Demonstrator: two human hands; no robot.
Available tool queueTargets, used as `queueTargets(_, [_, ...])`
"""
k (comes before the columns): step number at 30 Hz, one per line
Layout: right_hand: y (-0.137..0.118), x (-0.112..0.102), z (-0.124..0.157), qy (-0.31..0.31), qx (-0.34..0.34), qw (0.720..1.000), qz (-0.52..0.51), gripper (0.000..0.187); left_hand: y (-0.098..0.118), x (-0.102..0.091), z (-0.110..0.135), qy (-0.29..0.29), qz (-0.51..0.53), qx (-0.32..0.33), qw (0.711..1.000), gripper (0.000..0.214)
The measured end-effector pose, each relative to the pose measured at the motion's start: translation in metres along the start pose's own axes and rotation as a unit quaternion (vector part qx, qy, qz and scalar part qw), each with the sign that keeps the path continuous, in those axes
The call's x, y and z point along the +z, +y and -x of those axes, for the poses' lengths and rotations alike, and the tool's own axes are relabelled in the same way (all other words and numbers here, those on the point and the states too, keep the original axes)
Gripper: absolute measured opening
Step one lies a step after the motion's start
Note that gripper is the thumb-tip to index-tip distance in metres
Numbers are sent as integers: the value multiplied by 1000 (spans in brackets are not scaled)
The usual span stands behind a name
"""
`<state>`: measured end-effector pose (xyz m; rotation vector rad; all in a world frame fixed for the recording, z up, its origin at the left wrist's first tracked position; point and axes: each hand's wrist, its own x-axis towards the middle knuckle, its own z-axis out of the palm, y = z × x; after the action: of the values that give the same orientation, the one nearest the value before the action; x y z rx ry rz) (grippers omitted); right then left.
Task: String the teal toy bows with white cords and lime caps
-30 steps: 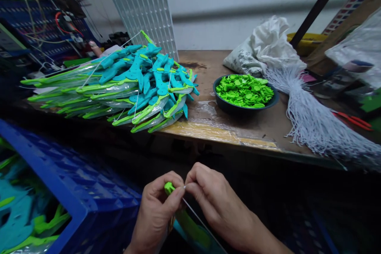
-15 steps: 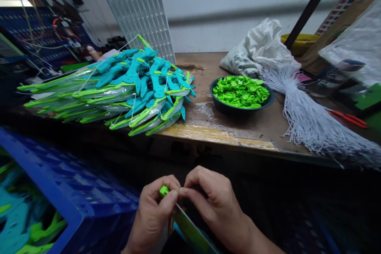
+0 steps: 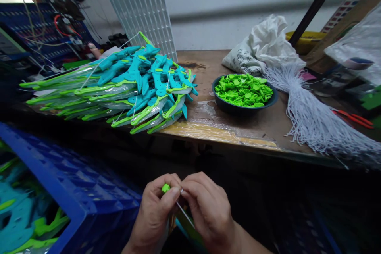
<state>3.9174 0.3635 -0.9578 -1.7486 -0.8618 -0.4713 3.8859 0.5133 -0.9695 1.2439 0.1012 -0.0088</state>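
1. The left hand (image 3: 156,208) clamps a green-tipped piece (image 3: 165,188) at six o'clock.
2. The right hand (image 3: 212,208), meeting it, pinches white cord (image 3: 185,215).
3. From them, the bowl (image 3: 226,105) sits at one o'clock, the turquoise-green pile (image 3: 133,70) at eleven.

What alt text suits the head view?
A left hand grips a green piece while the right hand pinches white cord. Behind, a table holds a teal and green pile, a bowl of green parts and white strands.
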Motion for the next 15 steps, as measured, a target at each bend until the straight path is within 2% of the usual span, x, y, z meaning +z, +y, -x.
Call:
queueTargets(5, [-2, 1, 1, 18, 32, 999, -8, 14, -3, 4, 0, 40, 13, 3, 999, 34])
queueTargets(12, [-7, 2, 0, 18, 108, 991, -80, 13, -1, 11, 0, 65, 4, 23, 998, 33])
queueTargets(15, [-5, 2, 0, 5, 91, 993, -74, 14, -2, 11, -1, 69, 0, 29, 997, 35])
